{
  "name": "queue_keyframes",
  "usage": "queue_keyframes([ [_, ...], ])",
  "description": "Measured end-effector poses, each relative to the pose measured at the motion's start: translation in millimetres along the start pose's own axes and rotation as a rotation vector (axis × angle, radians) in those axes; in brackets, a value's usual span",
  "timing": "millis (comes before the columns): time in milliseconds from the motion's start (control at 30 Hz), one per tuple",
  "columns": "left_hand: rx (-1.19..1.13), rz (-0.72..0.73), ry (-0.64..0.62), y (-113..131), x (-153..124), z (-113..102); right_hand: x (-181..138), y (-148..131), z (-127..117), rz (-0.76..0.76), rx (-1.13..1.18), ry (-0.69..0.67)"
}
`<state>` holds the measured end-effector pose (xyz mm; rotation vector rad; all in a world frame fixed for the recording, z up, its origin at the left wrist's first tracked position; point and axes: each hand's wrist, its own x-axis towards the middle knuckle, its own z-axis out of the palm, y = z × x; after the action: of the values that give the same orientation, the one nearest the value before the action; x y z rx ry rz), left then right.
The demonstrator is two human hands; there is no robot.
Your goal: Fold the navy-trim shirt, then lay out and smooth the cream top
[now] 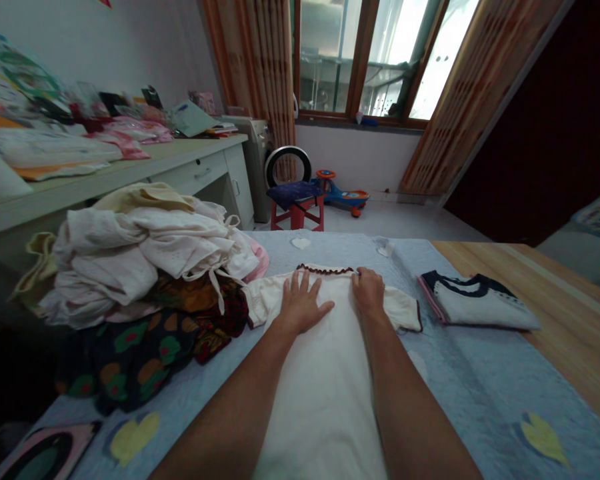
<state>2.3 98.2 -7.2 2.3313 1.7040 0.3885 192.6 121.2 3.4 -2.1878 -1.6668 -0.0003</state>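
Note:
A white short-sleeved garment (325,400) with brown trim at neck and cuffs lies spread out in front of me, its collar at the far end. It runs past the bottom of the view, so I cannot tell if it is a top or a dress. My left hand (303,303) rests flat on its upper left, fingers spread. At the right shoulder, beside the collar, my right hand (369,290) has its fingers curled in and gripping the cloth. The fingertips of that hand are partly hidden.
Left of the garment is a heap of crumpled clothes (145,247). Folded clothes (480,300) lie on the right. Beneath is a light blue cloth (460,393) over a wooden surface (575,320). Beyond stand a red stool (298,217) and a cluttered white desk (195,157).

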Motion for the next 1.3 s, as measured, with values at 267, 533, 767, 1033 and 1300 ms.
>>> queue_keyframes([
  [267, 0.012, 0.0, -0.012, 2, -1, -2, 3, 3, -5, 0.083, -0.036, -0.006],
  [533, 0.015, -0.005, -0.029, 2, -1, -3, 1, 0, -10, 0.117, -0.026, 0.07],
  [767, 0.062, 0.135, -0.047, 6, -3, -3, -3, -11, -4, -0.101, 0.026, 0.025],
  [1033, 0.065, 0.179, 0.034, 12, -7, -11, -8, -16, 2, -0.107, -0.014, -0.013],
  [1300, 0.047, 0.084, 0.079, 18, -8, -15, -18, -26, 1, -0.093, -0.087, -0.081],
])
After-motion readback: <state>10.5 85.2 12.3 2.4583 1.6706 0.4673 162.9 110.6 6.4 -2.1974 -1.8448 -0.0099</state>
